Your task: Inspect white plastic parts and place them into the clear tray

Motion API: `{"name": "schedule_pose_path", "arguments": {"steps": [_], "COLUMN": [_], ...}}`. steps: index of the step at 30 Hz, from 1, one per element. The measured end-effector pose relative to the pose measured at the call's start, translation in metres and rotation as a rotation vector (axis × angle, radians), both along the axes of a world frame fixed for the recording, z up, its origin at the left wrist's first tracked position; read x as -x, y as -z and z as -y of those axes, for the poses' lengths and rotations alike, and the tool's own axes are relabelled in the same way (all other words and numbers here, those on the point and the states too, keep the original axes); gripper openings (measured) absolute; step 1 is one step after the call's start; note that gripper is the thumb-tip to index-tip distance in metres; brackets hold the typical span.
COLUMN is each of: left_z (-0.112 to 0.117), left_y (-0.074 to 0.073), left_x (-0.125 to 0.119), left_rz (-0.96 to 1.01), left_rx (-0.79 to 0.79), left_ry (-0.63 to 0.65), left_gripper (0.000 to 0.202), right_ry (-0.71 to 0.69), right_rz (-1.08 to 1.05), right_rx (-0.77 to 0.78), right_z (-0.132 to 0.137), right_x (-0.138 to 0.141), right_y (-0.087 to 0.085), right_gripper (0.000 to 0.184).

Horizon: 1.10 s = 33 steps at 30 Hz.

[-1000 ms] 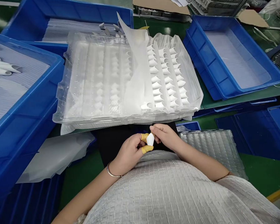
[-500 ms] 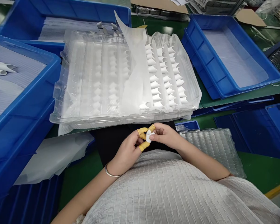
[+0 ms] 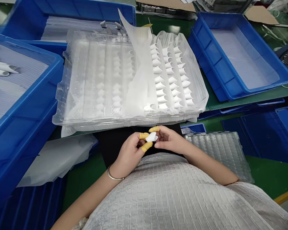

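A small white plastic part (image 3: 151, 137) is pinched between my left hand (image 3: 131, 152) and my right hand (image 3: 169, 140), close to my body. Both hands wear yellow finger cots on some fingertips. Just beyond the hands lies a stack of clear blister trays (image 3: 96, 80). Rows of white parts (image 3: 170, 76) fill the right side of the top tray. A folded sheet of thin white film (image 3: 140, 70) stands across its middle.
Blue bins ring the trays: one at the left (image 3: 21, 105) with a few white parts, one behind (image 3: 62, 12), one at the right (image 3: 240, 57) lined with film. A clear ribbed tray (image 3: 220, 153) lies by my right forearm. White film sheets (image 3: 55, 159) lie at the lower left.
The white part has been turned between my fingertips. Both hands stay in the same place in front of the trays.
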State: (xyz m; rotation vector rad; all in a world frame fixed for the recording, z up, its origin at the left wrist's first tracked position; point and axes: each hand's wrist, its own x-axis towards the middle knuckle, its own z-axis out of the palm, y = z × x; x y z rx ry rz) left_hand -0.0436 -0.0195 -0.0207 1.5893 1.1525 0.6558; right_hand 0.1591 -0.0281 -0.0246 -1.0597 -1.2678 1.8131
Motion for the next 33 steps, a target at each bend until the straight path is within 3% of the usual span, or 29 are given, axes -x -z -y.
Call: {"name": "schedule_pose_path", "arguments": {"steps": [4, 7, 13, 16, 19, 23, 28, 33], "left_z": [-0.002, -0.002, -0.001, -0.001, -0.001, 0.002, 0.004, 0.005], "left_y": [-0.001, -0.003, -0.007, -0.006, -0.004, -0.003, -0.002, -0.001], "left_x": [0.001, 0.0, 0.001, 0.002, 0.003, 0.002, 0.001, 0.0], "left_rz": [-0.157, -0.185, -0.138, -0.13, -0.122, -0.049, 0.116, 0.191], "left_rx": [-0.287, -0.374, -0.427, -0.426, -0.351, -0.105, 0.165, 0.258], "left_ry": [0.079, 0.128, 0.153, 0.131, 0.096, 0.012, -0.053, -0.074], "left_gripper": [0.015, 0.022, 0.017, 0.017, 0.013, 0.014, 0.019, 0.02], "right_ry": [0.033, 0.044, 0.123, 0.099, 0.019, 0.014, 0.005, -0.001], "right_rz": [0.325, 0.476, 0.172, 0.148, 0.149, 0.149, 0.333, 0.505], "right_rx": [-0.128, -0.23, 0.096, 0.105, 0.07, -0.012, -0.309, -0.61], "right_z": [0.0, -0.002, -0.009, -0.009, -0.008, -0.007, -0.006, -0.003], "right_x": [0.007, 0.012, 0.01, 0.005, 0.0, -0.005, -0.009, -0.01], "right_y": [-0.008, -0.015, -0.008, -0.005, -0.007, -0.012, -0.012, -0.012], "right_gripper": [0.04, 0.029, 0.045, 0.048, 0.043, 0.032, 0.027, 0.017]}}
